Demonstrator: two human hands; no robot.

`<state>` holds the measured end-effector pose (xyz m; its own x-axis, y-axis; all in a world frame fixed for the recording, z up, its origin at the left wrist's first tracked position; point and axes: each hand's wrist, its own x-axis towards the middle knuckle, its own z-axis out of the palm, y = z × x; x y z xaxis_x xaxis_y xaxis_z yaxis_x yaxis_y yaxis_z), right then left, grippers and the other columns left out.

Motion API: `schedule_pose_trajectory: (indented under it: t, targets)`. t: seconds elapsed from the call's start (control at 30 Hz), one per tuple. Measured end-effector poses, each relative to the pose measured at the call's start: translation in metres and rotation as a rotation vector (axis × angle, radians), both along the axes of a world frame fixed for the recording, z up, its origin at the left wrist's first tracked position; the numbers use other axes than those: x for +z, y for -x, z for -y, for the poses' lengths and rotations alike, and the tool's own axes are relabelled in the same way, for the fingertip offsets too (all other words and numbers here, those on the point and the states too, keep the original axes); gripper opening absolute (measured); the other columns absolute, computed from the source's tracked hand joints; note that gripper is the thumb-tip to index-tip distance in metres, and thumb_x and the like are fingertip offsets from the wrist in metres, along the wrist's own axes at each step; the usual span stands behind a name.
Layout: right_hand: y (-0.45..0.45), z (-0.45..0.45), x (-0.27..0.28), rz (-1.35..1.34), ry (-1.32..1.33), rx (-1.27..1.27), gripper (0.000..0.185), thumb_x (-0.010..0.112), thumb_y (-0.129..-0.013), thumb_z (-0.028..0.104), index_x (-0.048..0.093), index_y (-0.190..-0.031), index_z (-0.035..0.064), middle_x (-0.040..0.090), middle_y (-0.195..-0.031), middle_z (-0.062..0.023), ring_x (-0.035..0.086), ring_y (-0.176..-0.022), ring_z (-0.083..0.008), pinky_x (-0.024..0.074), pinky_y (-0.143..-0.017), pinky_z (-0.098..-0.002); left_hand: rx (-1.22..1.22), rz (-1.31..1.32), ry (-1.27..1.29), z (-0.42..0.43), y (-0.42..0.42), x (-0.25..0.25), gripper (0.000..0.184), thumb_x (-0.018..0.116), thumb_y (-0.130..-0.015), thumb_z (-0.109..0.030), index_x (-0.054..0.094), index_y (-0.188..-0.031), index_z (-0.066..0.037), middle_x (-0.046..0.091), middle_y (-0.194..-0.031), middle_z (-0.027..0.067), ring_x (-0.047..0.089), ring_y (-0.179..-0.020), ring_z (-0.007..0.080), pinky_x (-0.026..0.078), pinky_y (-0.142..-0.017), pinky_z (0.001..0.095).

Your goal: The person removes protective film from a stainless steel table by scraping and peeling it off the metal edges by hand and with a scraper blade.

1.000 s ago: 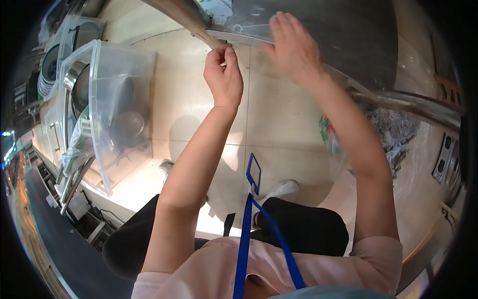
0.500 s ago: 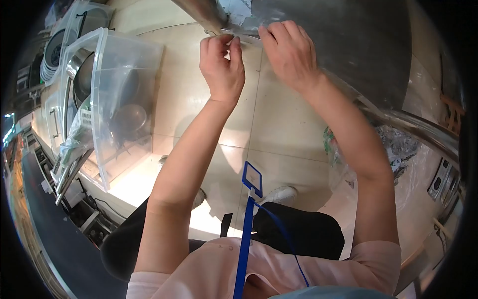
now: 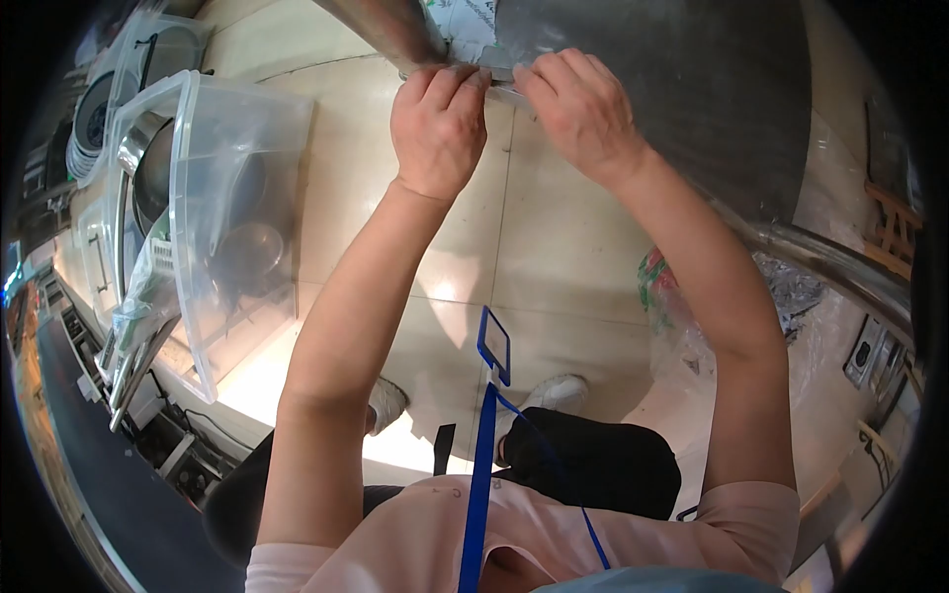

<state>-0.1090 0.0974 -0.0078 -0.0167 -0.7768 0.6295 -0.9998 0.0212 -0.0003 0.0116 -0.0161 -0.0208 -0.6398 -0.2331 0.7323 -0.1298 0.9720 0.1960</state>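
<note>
Dark metal shelf (image 3: 707, 109) is at top of view, ctr to R, its near edge right under the fingertips. L hand (image 3: 440, 133) is at that edge's L end, back up, fingers curled down in a pinch; tips partly hidden, so can't tell what, if anything, it grips. R hand (image 3: 585, 111) is just beside it, small gap btwn, thumb + fingers bent at same edge; can't tell if it's gripping either. Shiny metal leg (image 3: 388, 28) slants in just above L hand, w/ a printed sheet (image 3: 467, 22) next to it. Metal bar (image 3: 840, 259) runs off R, crumpled clear plastic (image 3: 806, 296) below it. Clear tub (image 3: 182, 227) w/ pans etc. is on L, well apart from hands. Tile floor (image 3: 395, 257) btwn; blue-framed badge (image 3: 494, 346) hangs on blue lanyard (image 3: 478, 484) near pale shoe (image 3: 563, 393).
</note>
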Motion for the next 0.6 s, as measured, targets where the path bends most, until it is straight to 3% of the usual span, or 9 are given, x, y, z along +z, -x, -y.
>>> schedule_pose_trajectory:
  t: [0.23, 0.6]
  targets:
    - [0.003, 0.005, 0.001, 0.018, -0.009, 0.029, 0.004, 0.05, -0.062, 0.009, 0.048, -0.059, 0.0079, 0.044, -0.067, -0.0039, 0.047, -0.067, -0.0185, 0.0411, -0.061, -0.029, 0.004, 0.068, 0.006, 0.004, 0.002, 0.007, 0.014, 0.063, -0.066, -0.003, 0.061, -0.077, -0.01, 0.06, -0.078, 0.0002, 0.055, -0.07, 0.0188, 0.045, -0.06, 0.0287]
    - [0.016, 0.012, 0.003, 0.035, -0.036, 0.058, 0.009, 0.05, -0.064, 0.011, 0.048, -0.057, 0.0078, 0.046, -0.068, -0.0047, 0.049, -0.068, -0.0197, 0.0419, -0.06, -0.0299, 0.132, 0.263, -0.032, -0.004, 0.009, 0.022, 0.008, 0.057, -0.069, -0.008, 0.062, -0.073, -0.014, 0.054, -0.068, 0.002, 0.053, -0.066, 0.0219, 0.043, -0.056, 0.0333]
